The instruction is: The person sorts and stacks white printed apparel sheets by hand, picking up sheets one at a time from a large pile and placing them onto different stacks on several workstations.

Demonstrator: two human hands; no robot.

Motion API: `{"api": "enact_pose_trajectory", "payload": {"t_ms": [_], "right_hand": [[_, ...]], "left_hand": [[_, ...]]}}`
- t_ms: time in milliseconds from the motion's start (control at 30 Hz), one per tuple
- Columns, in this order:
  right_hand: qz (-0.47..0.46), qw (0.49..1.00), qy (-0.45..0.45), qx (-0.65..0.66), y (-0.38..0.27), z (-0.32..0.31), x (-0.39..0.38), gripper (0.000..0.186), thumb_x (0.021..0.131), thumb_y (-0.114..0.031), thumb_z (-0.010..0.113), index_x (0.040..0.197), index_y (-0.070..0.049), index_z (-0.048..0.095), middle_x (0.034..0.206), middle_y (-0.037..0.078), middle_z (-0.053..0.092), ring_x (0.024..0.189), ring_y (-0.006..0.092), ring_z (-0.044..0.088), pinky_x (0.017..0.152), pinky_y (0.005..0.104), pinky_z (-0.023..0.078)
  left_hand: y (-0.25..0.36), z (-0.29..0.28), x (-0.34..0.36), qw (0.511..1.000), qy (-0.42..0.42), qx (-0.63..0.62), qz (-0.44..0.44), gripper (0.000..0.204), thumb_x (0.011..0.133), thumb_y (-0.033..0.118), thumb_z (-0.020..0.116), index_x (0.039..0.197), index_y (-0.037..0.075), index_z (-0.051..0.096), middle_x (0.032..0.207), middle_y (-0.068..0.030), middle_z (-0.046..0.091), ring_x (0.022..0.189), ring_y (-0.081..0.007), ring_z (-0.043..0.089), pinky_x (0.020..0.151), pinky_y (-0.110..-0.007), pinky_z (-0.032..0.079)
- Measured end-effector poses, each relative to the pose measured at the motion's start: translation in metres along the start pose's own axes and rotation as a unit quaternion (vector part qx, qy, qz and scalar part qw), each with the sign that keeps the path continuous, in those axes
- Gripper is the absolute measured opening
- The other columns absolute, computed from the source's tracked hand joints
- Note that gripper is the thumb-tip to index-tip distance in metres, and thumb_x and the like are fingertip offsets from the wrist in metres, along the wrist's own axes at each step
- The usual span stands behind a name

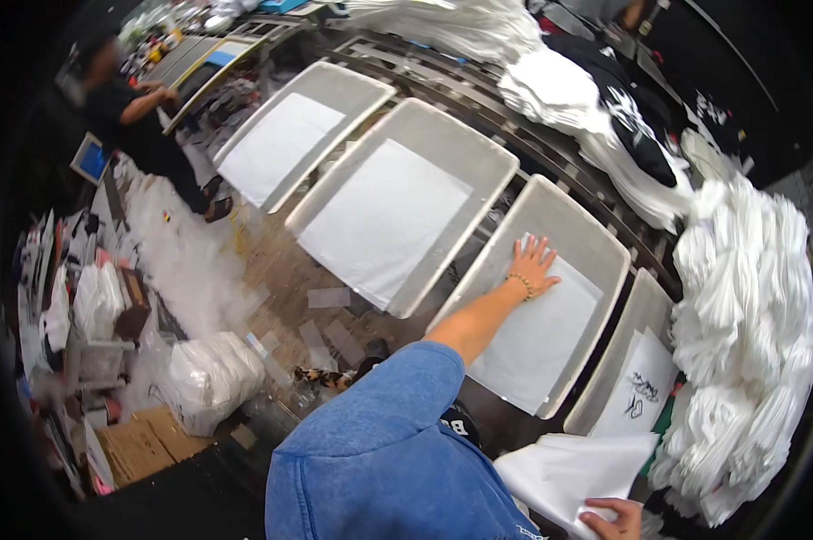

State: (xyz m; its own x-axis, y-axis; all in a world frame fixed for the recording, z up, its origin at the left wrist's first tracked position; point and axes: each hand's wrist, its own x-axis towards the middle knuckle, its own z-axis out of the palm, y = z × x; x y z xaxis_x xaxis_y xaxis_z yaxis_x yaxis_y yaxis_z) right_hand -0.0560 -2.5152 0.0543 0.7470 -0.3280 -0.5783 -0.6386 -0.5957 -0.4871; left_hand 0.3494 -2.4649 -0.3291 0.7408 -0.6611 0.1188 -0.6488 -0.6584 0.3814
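Note:
My left hand [532,265], with a beaded bracelet at the wrist, lies flat with fingers spread on a white cloth panel [542,333]. That panel rests on a pale grey board [596,238] with rounded corners. At the lower right my right hand [615,520] is closed on the edge of a loose white cloth [573,472], which hangs folded over. Beyond it, on the rightmost grey board [654,301], sits a white panel [636,396] with black script and a small heart outline. Two boards to the left each carry a plain white panel [384,220].
Tall stacks of folded white cloth [740,342] stand at the right, with more along the dark rails behind. A person in dark clothes [141,117] stands far left by a frame. A plastic-wrapped bale [213,378] and cardboard [150,445] lie on the left. A cat [325,378] is on the floor.

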Motion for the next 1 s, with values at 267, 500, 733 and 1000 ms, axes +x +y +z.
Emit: {"api": "enact_pose_trajectory", "payload": {"t_ms": [267, 500, 733, 1000], "right_hand": [[-0.131, 0.991, -0.001, -0.001, -0.129, -0.01, 0.054, 0.03, 0.059, -0.013, 0.084, 0.085, -0.002, 0.075, 0.087, 0.015, 0.071, 0.079, 0.0203, 0.063, 0.077, 0.0275, 0.045], [-0.508, 0.836, -0.122, -0.168, -0.322, 0.074, 0.122, 0.028, 0.065, -0.009, 0.082, 0.092, -0.008, 0.075, 0.077, 0.012, 0.07, 0.072, 0.0271, 0.069, 0.064, 0.0311, 0.05], [-0.664, 0.668, -0.281, -0.185, -0.496, 0.225, 0.144, 0.032, 0.075, -0.005, 0.073, 0.107, -0.011, 0.069, 0.085, 0.012, 0.069, 0.072, 0.0297, 0.067, 0.065, 0.0358, 0.052], [-0.729, 0.529, -0.37, -0.229, -0.633, 0.405, 0.178, 0.049, 0.077, 0.003, 0.064, 0.122, -0.016, 0.063, 0.097, 0.014, 0.068, 0.079, 0.0325, 0.067, 0.071, 0.0393, 0.053]], "left_hand": [[-0.02, -0.113, -0.134, 0.785, -0.316, -0.526, -0.088, 0.087, 0.08, 0.081, 0.039, 0.097, 0.0, 0.064, 0.094, -0.0173, 0.068, 0.081, -0.0313, 0.066, 0.074, -0.046, 0.052], [-0.127, -0.226, -0.284, 0.363, -0.213, -0.905, -0.066, 0.072, 0.096, 0.056, 0.04, 0.143, 0.001, 0.035, 0.137, -0.0168, 0.049, 0.12, -0.026, 0.054, 0.101, -0.039, 0.046], [-0.305, -0.309, -0.442, 0.55, 0.2, -0.804, -0.109, 0.05, 0.092, 0.019, 0.062, 0.136, 0.002, 0.045, 0.122, -0.0132, 0.06, 0.108, -0.024, 0.061, 0.093, -0.038, 0.051], [-0.412, -0.337, -0.592, 0.455, 0.421, -0.751, -0.226, 0.04, 0.092, 0.025, 0.063, 0.124, 0.002, 0.053, 0.116, -0.0076, 0.062, 0.103, -0.0197, 0.062, 0.09, -0.036, 0.052]]}}
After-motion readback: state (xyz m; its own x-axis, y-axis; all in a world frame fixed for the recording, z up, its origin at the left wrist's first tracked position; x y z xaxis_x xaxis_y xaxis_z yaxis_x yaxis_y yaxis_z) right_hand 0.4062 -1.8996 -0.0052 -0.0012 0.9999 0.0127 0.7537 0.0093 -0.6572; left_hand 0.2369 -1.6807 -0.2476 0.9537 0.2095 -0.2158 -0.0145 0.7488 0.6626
